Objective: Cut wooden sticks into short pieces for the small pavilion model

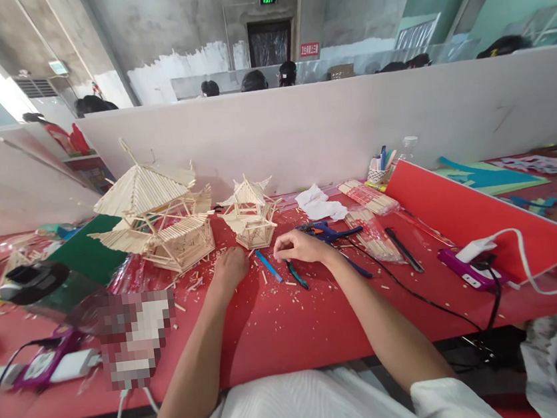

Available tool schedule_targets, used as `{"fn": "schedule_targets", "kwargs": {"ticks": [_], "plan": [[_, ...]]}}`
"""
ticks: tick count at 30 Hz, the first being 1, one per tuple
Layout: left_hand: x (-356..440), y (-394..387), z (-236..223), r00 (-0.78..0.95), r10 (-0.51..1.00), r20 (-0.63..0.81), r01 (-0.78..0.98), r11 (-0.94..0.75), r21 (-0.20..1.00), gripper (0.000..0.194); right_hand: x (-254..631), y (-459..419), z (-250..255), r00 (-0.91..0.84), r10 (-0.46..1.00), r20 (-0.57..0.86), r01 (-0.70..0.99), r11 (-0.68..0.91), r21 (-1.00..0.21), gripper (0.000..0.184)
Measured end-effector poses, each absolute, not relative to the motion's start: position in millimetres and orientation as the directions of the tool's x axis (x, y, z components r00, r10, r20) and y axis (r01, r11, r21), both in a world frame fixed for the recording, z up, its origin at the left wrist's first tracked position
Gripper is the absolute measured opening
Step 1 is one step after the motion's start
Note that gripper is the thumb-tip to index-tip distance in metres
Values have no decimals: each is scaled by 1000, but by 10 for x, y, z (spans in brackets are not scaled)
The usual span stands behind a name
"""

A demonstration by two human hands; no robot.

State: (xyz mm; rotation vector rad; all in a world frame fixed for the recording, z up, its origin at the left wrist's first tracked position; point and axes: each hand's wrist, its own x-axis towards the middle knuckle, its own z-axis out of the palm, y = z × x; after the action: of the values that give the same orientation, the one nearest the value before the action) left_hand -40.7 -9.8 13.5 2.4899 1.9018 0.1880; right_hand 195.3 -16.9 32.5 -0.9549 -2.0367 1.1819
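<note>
My left hand (232,266) rests on the red table with its fingers curled in, in front of a small wooden-stick pavilion model (253,228). To the right of that model my right hand (299,245) hovers low, thumb and fingertips pinched together; anything between them is too small to make out. A blue strip (268,266) lies between my hands. Just below my right hand are green-handled pliers (297,275). A blue glue gun (329,232) lies behind my right hand. The larger stick pavilion (158,216) stands to the left of my left hand.
Bundled sticks (375,235), a black pen-like tool (404,250) and crumpled tissue (321,203) lie to the right. A red board (481,219) leans near a purple power strip (469,269). At left are a dark bottle (56,288) and cables. Stick scraps litter the table (264,345).
</note>
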Motion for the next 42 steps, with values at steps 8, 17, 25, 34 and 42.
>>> {"fn": "schedule_targets", "kwargs": {"ticks": [8, 17, 25, 34, 42], "plan": [[-452, -51, 98, 240, 959, 148, 927, -272, 257, 27, 1962, -166, 342, -545, 822, 162, 320, 383, -867, 38], [-402, -15, 256, 452, 881, 140, 552, -399, 732, 30, 1927, -150, 285, -571, 789, 228, 232, 421, -877, 22], [-339, -197, 462, 473, 880, 44, 275, -195, 942, 39, 1858, -198, 280, -576, 766, 286, 208, 475, -855, 40], [-424, -182, 460, 496, 864, -86, 163, 5, 987, 39, 1786, -231, 253, -591, 746, 306, 148, 473, -868, 54], [-467, -205, 572, 412, 900, -140, 105, 105, 989, 43, 1698, -286, 297, -612, 725, 316, 162, 506, -847, 66]]}}
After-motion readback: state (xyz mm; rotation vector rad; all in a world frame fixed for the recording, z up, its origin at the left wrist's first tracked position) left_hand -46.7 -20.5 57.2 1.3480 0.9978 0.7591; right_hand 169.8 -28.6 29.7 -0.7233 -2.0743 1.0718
